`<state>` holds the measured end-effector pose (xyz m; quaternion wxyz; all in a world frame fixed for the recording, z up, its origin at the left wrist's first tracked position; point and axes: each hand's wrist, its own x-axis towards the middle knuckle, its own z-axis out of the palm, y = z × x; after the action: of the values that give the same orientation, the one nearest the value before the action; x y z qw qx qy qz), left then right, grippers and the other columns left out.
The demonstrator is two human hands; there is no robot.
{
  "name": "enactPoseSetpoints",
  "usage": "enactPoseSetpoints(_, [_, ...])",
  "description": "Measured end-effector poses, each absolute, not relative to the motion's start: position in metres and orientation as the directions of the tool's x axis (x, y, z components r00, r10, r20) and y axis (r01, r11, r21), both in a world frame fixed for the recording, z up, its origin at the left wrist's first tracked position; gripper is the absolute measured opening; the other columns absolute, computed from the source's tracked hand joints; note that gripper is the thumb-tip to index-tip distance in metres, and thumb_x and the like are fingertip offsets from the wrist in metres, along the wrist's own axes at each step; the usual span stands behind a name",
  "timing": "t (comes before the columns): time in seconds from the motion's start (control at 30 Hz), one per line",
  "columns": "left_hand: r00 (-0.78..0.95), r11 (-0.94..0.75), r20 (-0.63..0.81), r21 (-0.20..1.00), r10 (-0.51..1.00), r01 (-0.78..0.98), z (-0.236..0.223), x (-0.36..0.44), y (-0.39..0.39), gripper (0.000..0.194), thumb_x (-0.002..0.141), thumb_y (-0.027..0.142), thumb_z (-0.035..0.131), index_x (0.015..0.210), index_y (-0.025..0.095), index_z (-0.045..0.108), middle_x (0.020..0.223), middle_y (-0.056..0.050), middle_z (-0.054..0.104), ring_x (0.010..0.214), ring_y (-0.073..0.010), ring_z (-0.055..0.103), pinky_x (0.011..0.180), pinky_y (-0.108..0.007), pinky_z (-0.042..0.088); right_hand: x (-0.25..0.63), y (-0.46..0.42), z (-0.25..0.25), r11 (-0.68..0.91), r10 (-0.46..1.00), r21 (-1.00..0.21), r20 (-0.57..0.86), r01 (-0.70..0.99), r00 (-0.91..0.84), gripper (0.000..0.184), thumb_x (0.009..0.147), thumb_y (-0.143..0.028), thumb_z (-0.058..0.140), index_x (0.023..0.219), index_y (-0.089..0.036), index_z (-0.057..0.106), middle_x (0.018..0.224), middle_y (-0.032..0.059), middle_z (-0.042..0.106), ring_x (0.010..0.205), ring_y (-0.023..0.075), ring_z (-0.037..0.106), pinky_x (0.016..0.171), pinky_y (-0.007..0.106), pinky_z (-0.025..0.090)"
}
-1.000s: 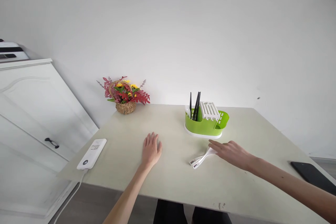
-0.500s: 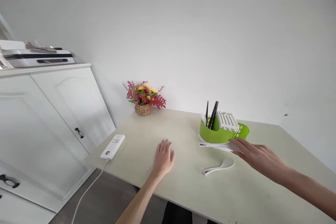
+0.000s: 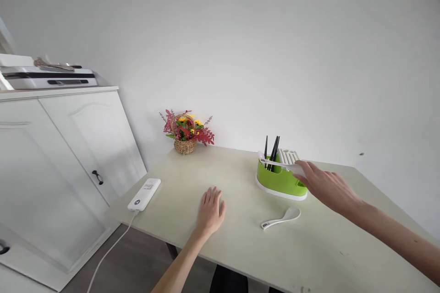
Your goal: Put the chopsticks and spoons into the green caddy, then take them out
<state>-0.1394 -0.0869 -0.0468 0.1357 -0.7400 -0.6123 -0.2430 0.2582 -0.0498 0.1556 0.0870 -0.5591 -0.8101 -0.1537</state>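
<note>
My right hand (image 3: 318, 179) grips a white spoon (image 3: 279, 164) by its bowl end, with the handle pointing left. It holds the spoon across the front of a green utensil holder (image 3: 280, 182) that has a white base and a slatted white insert (image 3: 288, 155). Black chopsticks (image 3: 274, 152) and a white utensil stand in the holder's left part. A second white spoon (image 3: 282, 218) lies on the table in front of the holder. My left hand (image 3: 210, 213) rests palm down on the table, fingers extended, holding nothing.
A white power bank (image 3: 144, 194) with a cable lies near the table's left edge. At the back left stands a wicker basket of artificial flowers (image 3: 185, 145). White cabinets (image 3: 85, 146) flank the table (image 3: 233, 169) on the left, with a wall behind.
My right hand has lifted the spoon from low in front of the holder to about its rim. My left hand stays on the table. The camera view has shifted slightly.
</note>
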Motion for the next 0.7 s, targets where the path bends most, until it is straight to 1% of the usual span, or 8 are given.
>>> enactPoseSetpoints(0.13, [0.133,-0.220,0.532,0.105,0.837,0.970,-0.047,-0.140,-0.084,0.045,0.108,0.037,0.041,0.147,0.020,0.053,0.158,-0.014,0.054,0.150,-0.0345,0.046,0.121,-0.057,0.043,0.248,-0.038,0.181,0.260,0.911,0.190,0.277,0.947,-0.306,0.033,0.113,-0.037,0.030,0.136,-0.021,0.048,0.119,0.0146,0.070,0.080,0.0266,0.076,0.056,0.032,0.041])
enactPoseSetpoints(0.23, [0.132,-0.225,0.540,0.110,0.832,0.968,-0.048,-0.140,-0.084,0.044,0.108,0.038,0.042,0.147,0.021,0.054,0.158,-0.013,0.055,0.151,-0.0347,0.046,0.121,-0.058,0.043,0.239,-0.030,0.195,0.218,0.936,0.260,0.217,0.941,-0.277,0.033,0.113,-0.034,0.029,0.136,-0.018,0.047,0.115,0.0150,0.069,0.083,0.0282,0.076,0.058,0.032,0.041])
enactPoseSetpoints(0.3, [0.134,-0.228,0.539,0.112,0.832,0.967,-0.049,-0.140,-0.083,0.044,0.108,0.038,0.042,0.147,0.021,0.054,0.158,-0.013,0.055,0.151,-0.0349,0.046,0.121,-0.058,0.043,0.231,-0.025,0.200,0.217,0.945,0.303,0.173,0.928,-0.277,0.031,0.113,-0.032,0.029,0.130,-0.016,0.050,0.110,0.0155,0.069,0.081,0.0283,0.075,0.059,0.032,0.041])
enactPoseSetpoints(0.43, [0.130,-0.230,0.537,0.122,0.833,0.965,-0.049,-0.139,-0.083,0.045,0.107,0.037,0.042,0.147,0.020,0.054,0.158,-0.014,0.054,0.151,-0.0351,0.045,0.121,-0.060,0.042,0.214,-0.016,0.203,0.249,0.946,0.356,0.110,0.901,-0.305,0.017,0.106,-0.018,0.048,0.120,-0.012,0.055,0.099,0.0155,0.067,0.079,0.0270,0.074,0.061,0.031,0.043])
enactPoseSetpoints(0.5, [0.129,-0.229,0.536,0.124,0.834,0.966,-0.049,-0.139,-0.084,0.045,0.107,0.037,0.042,0.147,0.020,0.054,0.158,-0.014,0.054,0.151,-0.0357,0.045,0.120,-0.060,0.043,0.205,-0.013,0.204,0.274,0.944,0.384,0.071,0.882,-0.324,0.026,0.097,-0.005,0.058,0.123,-0.009,0.056,0.101,0.0162,0.068,0.084,0.0274,0.074,0.065,0.031,0.046])
enactPoseSetpoints(0.57, [0.126,-0.227,0.538,0.125,0.834,0.966,-0.048,-0.138,-0.084,0.045,0.107,0.037,0.043,0.146,0.020,0.054,0.158,-0.014,0.054,0.150,-0.0360,0.046,0.120,-0.060,0.043,0.195,-0.009,0.205,0.300,0.939,0.407,0.030,0.862,-0.341,0.038,0.090,0.003,0.061,0.127,-0.008,0.057,0.106,0.0177,0.068,0.090,0.0276,0.074,0.069,0.031,0.049])
enactPoseSetpoints(0.63, [0.122,-0.226,0.542,0.129,0.831,0.966,-0.047,-0.138,-0.085,0.044,0.107,0.036,0.043,0.146,0.020,0.054,0.157,-0.014,0.055,0.150,-0.0358,0.046,0.120,-0.060,0.043,0.185,-0.005,0.206,0.318,0.938,0.422,-0.011,0.849,-0.347,0.040,0.090,0.003,0.064,0.128,-0.007,0.059,0.110,0.0189,0.069,0.095,0.0268,0.073,0.075,0.032,0.053])
enactPoseSetpoints(0.7, [0.120,-0.228,0.544,0.135,0.831,0.964,-0.046,-0.137,-0.086,0.043,0.106,0.035,0.043,0.145,0.020,0.055,0.156,-0.014,0.056,0.150,-0.0357,0.047,0.120,-0.060,0.043,0.175,0.000,0.205,0.319,0.943,0.430,-0.051,0.844,-0.330,0.034,0.096,-0.011,0.069,0.129,-0.009,0.062,0.115,0.0163,0.070,0.099,0.0247,0.072,0.081,0.036,0.057])
